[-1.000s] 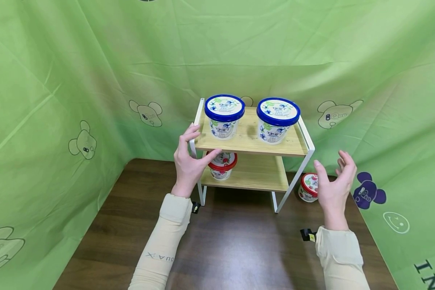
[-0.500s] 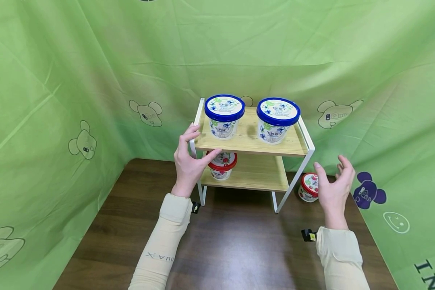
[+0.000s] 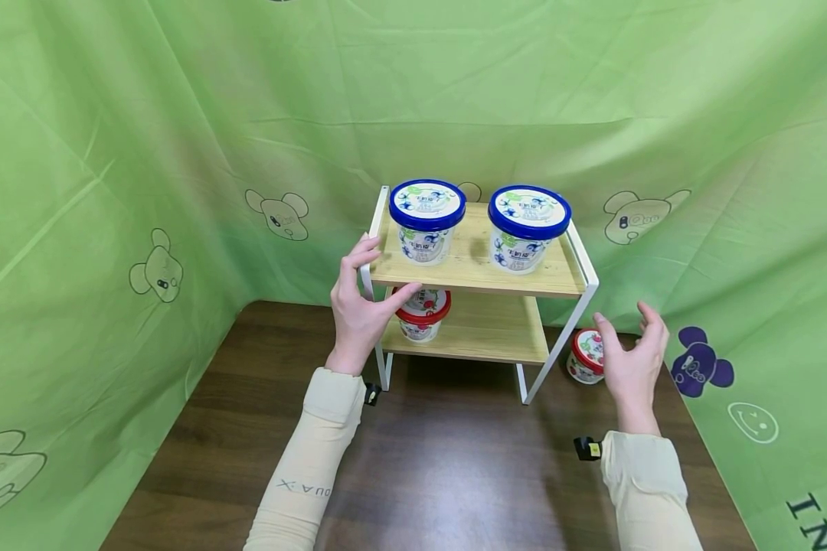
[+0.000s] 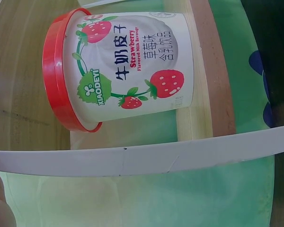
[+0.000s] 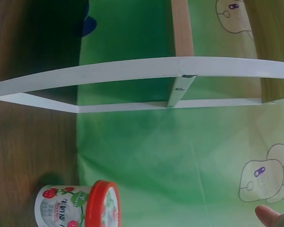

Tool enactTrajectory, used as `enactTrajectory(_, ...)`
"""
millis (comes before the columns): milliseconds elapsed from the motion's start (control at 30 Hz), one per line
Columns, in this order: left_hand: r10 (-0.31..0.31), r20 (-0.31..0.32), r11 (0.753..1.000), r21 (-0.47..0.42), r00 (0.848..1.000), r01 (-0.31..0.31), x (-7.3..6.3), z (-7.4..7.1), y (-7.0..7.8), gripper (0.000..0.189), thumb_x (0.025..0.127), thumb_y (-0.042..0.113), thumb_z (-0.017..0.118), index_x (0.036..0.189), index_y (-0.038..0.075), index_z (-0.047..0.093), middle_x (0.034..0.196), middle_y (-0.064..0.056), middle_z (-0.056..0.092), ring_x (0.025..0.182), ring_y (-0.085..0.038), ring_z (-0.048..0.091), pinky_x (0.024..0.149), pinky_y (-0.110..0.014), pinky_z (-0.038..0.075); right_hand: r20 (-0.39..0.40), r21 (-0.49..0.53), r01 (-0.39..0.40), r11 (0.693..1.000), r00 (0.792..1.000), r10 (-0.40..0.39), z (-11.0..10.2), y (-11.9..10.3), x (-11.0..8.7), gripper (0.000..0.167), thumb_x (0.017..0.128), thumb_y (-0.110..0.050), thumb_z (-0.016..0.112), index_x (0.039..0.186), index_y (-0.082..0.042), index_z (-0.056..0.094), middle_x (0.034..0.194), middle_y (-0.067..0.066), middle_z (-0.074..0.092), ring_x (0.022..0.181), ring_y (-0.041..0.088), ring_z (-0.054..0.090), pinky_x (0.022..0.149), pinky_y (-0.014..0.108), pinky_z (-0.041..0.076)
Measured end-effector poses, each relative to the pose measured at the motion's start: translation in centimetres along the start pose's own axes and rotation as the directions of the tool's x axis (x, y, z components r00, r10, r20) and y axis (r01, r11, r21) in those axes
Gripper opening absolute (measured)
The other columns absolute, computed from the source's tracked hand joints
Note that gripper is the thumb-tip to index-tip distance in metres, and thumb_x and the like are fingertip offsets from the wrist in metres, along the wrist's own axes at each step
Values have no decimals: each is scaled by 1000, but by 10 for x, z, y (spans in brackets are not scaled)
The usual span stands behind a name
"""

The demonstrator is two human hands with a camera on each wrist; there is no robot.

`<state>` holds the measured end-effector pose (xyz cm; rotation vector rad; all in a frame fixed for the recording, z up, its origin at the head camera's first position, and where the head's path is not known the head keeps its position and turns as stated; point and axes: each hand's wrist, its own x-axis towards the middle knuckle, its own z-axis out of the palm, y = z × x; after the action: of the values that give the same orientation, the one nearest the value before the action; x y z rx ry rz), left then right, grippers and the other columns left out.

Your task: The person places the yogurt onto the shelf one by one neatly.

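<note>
My left hand (image 3: 361, 312), thumb and fingers spread, stands at the left front corner of a small two-tier shelf (image 3: 465, 279). Contact with its frame is unclear. Behind the thumb, a red-lidded strawberry milk tub (image 3: 420, 330) is on the lower board; the left wrist view shows this tub (image 4: 132, 66) close up. On the right, my right hand (image 3: 635, 371) hovers with thumb and fingers apart, holding nothing. Just beyond it, another red-lidded tub (image 3: 582, 371) stands on the floor, partly hidden by the hand; the right wrist view shows that tub (image 5: 66, 208) too.
Two blue-lidded tubs, one at left (image 3: 426, 243) and one at right (image 3: 517, 252), stand on the upper board. White metal legs (image 3: 558, 344) frame the shelf's sides. Green printed cloth (image 3: 496, 84) hangs behind and beside the dark wooden floor (image 3: 427, 467).
My right hand has moved slightly down and left, nearer the red-lidded tub on the floor. My left hand and the tubs have stayed where they were.
</note>
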<state>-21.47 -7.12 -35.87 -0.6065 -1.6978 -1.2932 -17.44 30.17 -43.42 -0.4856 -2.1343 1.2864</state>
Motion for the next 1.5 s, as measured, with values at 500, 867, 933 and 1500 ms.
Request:
enactTrajectory(500, 3, 1, 1000, 3, 1000, -3, 0, 0, -1, 69, 63, -7, 94, 116, -12, 51, 132, -31, 59, 133, -46, 48, 114, -43, 38, 58, -84, -81, 993, 995, 86, 1, 19, 8, 82, 95, -47, 68, 160, -16, 28, 164, 9, 22, 148, 30, 24, 121, 44, 18)
enactTrajectory(867, -5, 3, 1000, 6, 1000, 5, 0, 0, 0, 69, 64, -6, 95, 116, -11, 51, 132, -30, 59, 134, -44, 48, 114, -43, 37, 115, -142, -81, 987, 989, 98, -1, 32, 15, 84, 96, -49, 65, 162, -16, 24, 168, 6, 18, 152, 29, 17, 122, 48, 13)
enactTrajectory(933, -3, 3, 1000, 7, 1000, 3, -1, 0, -4, 70, 63, -6, 95, 117, -11, 51, 132, -30, 59, 134, -44, 48, 114, -44, 37, 125, -152, -84, 985, 987, 103, -1, 32, 16, 86, 96, -50, 64, 163, -15, 23, 168, 7, 17, 152, 30, 16, 122, 49, 13)
enactTrajectory(1500, 0, 17, 1000, -8, 1000, 0, -11, 4, -39, 71, 68, 11, 97, 124, 3, 53, 141, -13, 59, 140, -28, 46, 114, -44, 37, 189, -221, -129, 967, 967, 172, -2, 42, 32, 96, 94, -58, 63, 164, -12, 15, 167, 18, 14, 151, 39, 16, 121, 53, 15)
